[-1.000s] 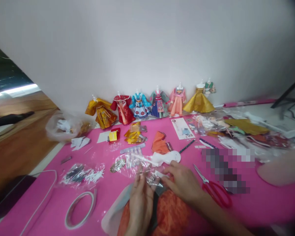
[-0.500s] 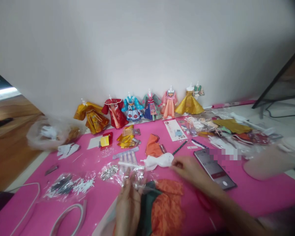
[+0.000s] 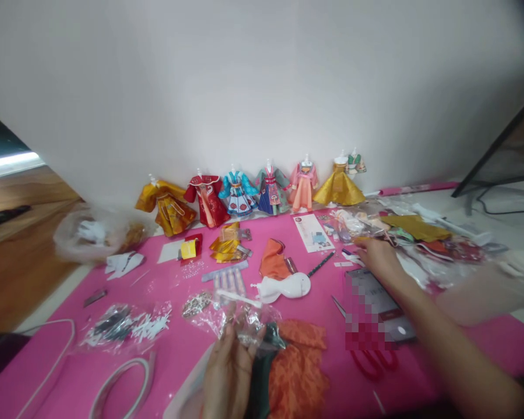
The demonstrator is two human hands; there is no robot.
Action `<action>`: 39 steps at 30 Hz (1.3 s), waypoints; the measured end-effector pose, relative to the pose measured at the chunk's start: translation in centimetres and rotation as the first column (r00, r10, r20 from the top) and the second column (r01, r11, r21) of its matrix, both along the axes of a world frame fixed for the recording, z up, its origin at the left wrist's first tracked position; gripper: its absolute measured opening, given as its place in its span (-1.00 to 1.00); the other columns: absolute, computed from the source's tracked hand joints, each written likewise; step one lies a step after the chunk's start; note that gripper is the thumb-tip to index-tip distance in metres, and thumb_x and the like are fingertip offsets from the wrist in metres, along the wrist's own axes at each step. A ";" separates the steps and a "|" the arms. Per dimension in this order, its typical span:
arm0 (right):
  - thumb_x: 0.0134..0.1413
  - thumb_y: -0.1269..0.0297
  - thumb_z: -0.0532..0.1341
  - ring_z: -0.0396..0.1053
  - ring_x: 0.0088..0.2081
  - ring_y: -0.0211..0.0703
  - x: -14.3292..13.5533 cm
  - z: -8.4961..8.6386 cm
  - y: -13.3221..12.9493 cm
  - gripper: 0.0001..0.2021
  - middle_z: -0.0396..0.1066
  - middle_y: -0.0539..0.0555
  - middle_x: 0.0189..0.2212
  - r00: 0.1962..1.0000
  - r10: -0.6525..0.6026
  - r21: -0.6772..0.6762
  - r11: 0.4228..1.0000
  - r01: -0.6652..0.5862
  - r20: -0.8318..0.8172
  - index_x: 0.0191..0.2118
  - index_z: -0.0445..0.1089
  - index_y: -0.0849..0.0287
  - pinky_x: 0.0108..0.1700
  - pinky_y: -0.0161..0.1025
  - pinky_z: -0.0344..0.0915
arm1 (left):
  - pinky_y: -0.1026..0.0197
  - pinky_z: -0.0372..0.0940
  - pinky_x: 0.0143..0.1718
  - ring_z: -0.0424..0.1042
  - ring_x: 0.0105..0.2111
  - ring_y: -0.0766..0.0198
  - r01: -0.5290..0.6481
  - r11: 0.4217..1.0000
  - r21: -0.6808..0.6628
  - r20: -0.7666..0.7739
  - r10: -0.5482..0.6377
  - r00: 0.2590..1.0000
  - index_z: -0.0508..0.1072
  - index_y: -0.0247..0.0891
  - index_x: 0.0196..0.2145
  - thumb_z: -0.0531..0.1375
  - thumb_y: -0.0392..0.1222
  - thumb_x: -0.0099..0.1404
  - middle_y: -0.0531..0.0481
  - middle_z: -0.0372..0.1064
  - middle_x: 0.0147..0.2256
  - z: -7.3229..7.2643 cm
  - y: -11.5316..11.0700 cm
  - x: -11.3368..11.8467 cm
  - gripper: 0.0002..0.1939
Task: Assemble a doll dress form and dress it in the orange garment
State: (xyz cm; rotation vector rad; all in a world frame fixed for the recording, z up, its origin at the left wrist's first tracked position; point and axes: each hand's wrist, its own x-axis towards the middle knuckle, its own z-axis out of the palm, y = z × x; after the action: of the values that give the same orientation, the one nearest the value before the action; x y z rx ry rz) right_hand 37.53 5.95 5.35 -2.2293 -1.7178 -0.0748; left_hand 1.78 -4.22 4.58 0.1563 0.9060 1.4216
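My left hand (image 3: 229,364) is closed on a crinkled clear plastic bag (image 3: 251,323) with small shiny bits in it. Under and beside that hand lies an orange and dark green piece of fabric clothing (image 3: 297,366). Further right, my right hand (image 3: 379,262) reaches over the top of a phone (image 3: 386,311), fingers bent together by a pen (image 3: 347,254) and a small white item (image 3: 354,259). What those fingers grip, if anything, is hidden. A white doll-like form (image 3: 283,288) lies between the hands, near an orange cloth piece (image 3: 274,259). Red-handled scissors (image 3: 369,361) lie beside the phone.
Small dressed doll bodies, such as a red dress (image 3: 207,201), stand along the wall. Plastic bags and cloth (image 3: 419,230) are heaped at right. A bag of white pieces (image 3: 148,326) and a roll of tape (image 3: 126,390) lie left on the pink mat (image 3: 61,372).
My right hand has moved right and away, from beside the white form to above the phone. The scissors now show fully. My left hand stays with the plastic bag.
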 end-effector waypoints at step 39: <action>0.24 0.43 0.18 0.46 -0.14 -0.10 -17.6 -2.4 -11.8 -0.77 0.47 0.12 -0.21 0.643 0.732 0.582 0.630 -0.514 -0.225 -0.03 0.46 0.10 -0.17 -0.20 0.47 | -0.13 0.26 0.17 0.37 0.13 -0.14 0.084 0.960 0.265 0.114 -0.118 0.987 0.47 -0.11 0.09 0.36 0.12 0.13 -0.16 0.49 0.01 1.0 -2.8 2.2 -0.40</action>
State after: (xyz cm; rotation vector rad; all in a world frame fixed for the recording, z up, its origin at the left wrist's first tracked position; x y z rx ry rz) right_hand 19.94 -5.83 2.95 -1.0635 -1.8614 0.1652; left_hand 3.97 -6.98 5.61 0.3008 0.5950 1.4335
